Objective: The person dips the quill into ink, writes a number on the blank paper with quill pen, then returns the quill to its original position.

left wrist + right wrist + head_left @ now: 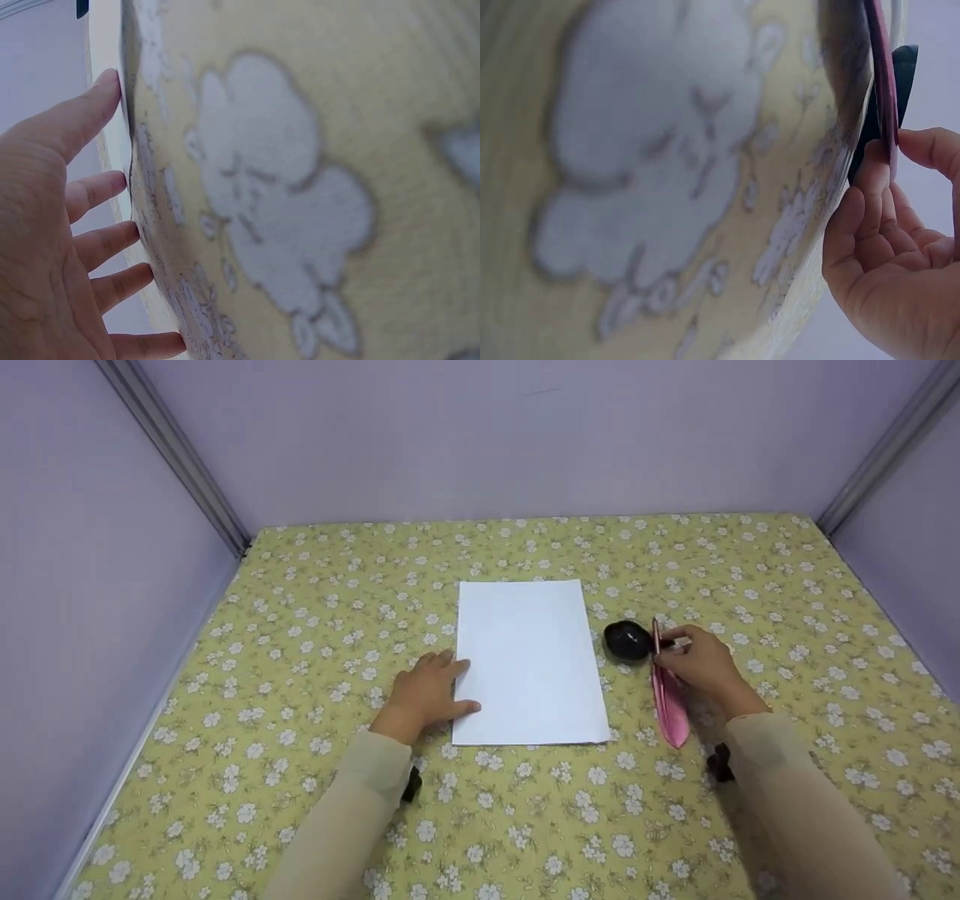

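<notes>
A white sheet of paper (pixel 529 660) lies flat on the flowered cloth. My left hand (pixel 429 688) rests at its left edge, with thumb and index fingertip on the paper and the fingers spread. To the right of the sheet, my right hand (pixel 697 661) pinches a slim pink thing (pixel 671 709) between thumb and fingers. It has a narrow, pen-like upper end and a wider, feather-shaped lower end. Just left of those fingers sits a shiny black rounded thing (pixel 628 641); a short dark part of it reaches behind the pink thing toward the hand.
Yellow cloth with white flowers (pixel 337 607) covers the table. Pale walls (pixel 487 442) with metal corner posts (pixel 180 457) enclose the back and sides. A small black device (pixel 720 763) shows under the right sleeve.
</notes>
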A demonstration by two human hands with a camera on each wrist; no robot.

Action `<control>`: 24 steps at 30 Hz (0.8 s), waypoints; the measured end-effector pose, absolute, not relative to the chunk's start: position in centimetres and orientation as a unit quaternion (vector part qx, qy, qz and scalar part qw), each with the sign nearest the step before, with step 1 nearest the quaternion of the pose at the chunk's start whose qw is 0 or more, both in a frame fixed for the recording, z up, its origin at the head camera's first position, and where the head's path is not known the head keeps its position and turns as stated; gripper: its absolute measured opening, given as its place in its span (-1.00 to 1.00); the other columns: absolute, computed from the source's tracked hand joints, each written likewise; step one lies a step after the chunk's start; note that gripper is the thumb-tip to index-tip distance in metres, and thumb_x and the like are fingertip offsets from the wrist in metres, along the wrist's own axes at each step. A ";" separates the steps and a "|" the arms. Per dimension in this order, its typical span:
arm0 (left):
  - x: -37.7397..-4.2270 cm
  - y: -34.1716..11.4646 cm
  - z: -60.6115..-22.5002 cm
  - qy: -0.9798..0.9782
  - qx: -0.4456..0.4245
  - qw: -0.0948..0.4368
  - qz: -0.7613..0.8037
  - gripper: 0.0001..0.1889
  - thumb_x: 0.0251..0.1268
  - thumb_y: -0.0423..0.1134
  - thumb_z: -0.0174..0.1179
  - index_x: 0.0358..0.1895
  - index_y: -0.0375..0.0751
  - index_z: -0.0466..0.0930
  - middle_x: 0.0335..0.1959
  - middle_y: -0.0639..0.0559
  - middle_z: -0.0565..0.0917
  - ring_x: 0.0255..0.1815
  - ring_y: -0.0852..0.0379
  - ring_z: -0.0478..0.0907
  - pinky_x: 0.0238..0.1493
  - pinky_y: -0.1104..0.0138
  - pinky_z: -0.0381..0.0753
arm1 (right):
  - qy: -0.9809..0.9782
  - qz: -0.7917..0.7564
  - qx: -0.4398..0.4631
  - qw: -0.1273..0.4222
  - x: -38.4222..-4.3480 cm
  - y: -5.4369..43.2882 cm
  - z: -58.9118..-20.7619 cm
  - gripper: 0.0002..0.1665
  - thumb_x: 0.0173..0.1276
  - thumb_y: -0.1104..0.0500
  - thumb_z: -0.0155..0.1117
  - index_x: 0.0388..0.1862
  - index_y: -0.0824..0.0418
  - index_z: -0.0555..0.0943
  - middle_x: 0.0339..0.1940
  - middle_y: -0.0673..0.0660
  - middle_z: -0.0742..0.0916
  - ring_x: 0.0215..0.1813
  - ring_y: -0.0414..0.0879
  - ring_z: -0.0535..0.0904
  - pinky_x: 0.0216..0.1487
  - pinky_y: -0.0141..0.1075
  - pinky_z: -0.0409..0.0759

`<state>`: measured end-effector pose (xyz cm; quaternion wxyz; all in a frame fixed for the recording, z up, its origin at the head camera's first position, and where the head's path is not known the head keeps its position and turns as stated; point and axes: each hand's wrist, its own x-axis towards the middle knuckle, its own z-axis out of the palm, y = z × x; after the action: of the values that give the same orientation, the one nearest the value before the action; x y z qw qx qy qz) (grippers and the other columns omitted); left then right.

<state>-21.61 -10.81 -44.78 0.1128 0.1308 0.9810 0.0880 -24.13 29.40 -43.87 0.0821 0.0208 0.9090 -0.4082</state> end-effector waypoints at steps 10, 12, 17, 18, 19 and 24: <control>-21.6 -10.9 -44.9 0.980 0.133 0.115 0.087 -0.17 0.15 0.34 0.14 0.46 0.08 0.21 0.49 -0.04 0.12 0.47 -0.10 0.01 0.28 -0.17 0.19 | 0.895 -0.438 -0.011 0.084 -23.9 29.2 -43.8 -0.63 0.35 0.19 0.23 -0.05 0.33 0.30 -0.21 0.30 0.65 -0.43 -0.12 0.49 -0.52 -0.30 0.47; -21.7 -10.9 -44.9 0.980 0.135 0.115 0.085 -0.17 0.15 0.34 0.13 0.46 0.08 0.20 0.49 -0.04 0.12 0.47 -0.10 0.01 0.27 -0.17 0.19 | 0.893 -0.441 -0.028 0.080 -23.9 29.2 -43.8 -0.67 0.37 0.22 0.20 -0.07 0.33 0.29 -0.24 0.28 0.63 -0.38 -0.12 0.49 -0.50 -0.33 0.46; -21.7 -10.9 -45.0 0.980 0.138 0.116 0.083 -0.17 0.16 0.35 0.12 0.47 0.09 0.18 0.49 -0.04 0.11 0.47 -0.10 0.01 0.27 -0.17 0.20 | 0.888 -0.449 -0.066 0.071 -23.7 29.0 -43.6 -0.74 0.41 0.28 0.14 -0.04 0.37 0.35 -0.20 0.28 0.57 -0.25 -0.09 0.48 -0.43 -0.37 0.46; -21.7 -11.0 -45.1 0.980 0.138 0.117 0.084 -0.17 0.16 0.35 0.12 0.47 0.09 0.18 0.49 -0.04 0.10 0.47 -0.10 0.00 0.27 -0.16 0.20 | 0.888 -0.449 -0.071 0.069 -23.7 28.9 -43.5 -0.75 0.41 0.28 0.13 -0.02 0.36 0.37 -0.17 0.28 0.57 -0.22 -0.06 0.49 -0.42 -0.37 0.47; -21.7 -11.0 -45.1 0.980 0.138 0.117 0.085 -0.17 0.17 0.34 0.12 0.47 0.10 0.18 0.49 -0.04 0.10 0.47 -0.10 0.00 0.27 -0.17 0.20 | 0.889 -0.446 -0.076 0.068 -23.6 28.9 -43.4 -0.75 0.41 0.29 0.13 -0.01 0.36 0.39 -0.14 0.29 0.57 -0.19 -0.04 0.50 -0.40 -0.37 0.48; -21.8 -11.0 -45.2 0.979 0.137 0.118 0.090 -0.18 0.17 0.34 0.12 0.47 0.10 0.18 0.49 -0.05 0.10 0.48 -0.10 0.00 0.27 -0.17 0.20 | 0.897 -0.426 -0.094 0.064 -23.5 28.7 -42.9 -0.67 0.43 0.26 0.15 0.13 0.33 0.51 0.02 0.32 0.60 -0.02 0.11 0.52 -0.27 -0.27 0.57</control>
<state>-21.76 -11.01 -45.23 0.1182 0.1375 0.9793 0.0899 -23.45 28.67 -42.92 0.0643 -0.0940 0.8975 -0.4261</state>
